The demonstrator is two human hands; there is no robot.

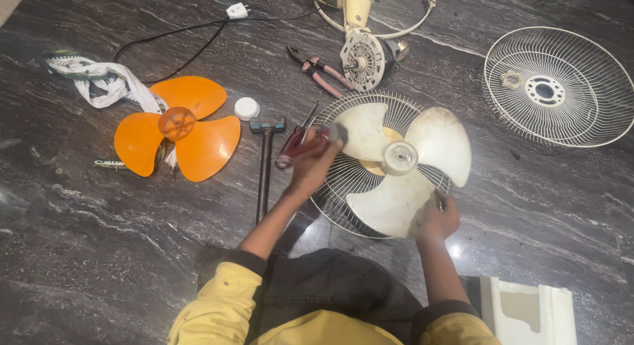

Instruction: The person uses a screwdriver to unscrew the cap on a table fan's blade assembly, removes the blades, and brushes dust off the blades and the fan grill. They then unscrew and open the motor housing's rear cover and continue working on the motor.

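Yellow sleeves (224, 299) and a dark lap (330, 285) fill the lower edge of the view, with both forearms reaching up over a dark marbled floor (86, 252). Left hand (310, 163) is closed around a red-handled tool (297, 147), its fingers curled tight on the handle; the tool's far end is blurred and meets the upper-left lobe of the white fan blade (396, 166). Right hand (439, 219) grips the lower lobe of that blade at its right edge, fingers wrapped under the rim, thumb on top. Blade lies flat on a round wire guard (343, 180), its grey hub (399, 158) facing up, between the two hands.

Just left of the left hand lies a hammer (265, 166), handle pointing toward the person, and a white cap (247, 108) sits above it. Farther left rests an orange fan blade (178, 127), touching a striped cloth (105, 80). Above the guard stand the fan motor (363, 59) and pink-handled pliers (320, 71); a black cord with a white plug (236, 11) runs to the upper left. A second wire guard (558, 87) lies well apart at upper right. A white foam block (528, 308) sits beside the right elbow. Bare floor spans the lower left and the right side between guard and foam.
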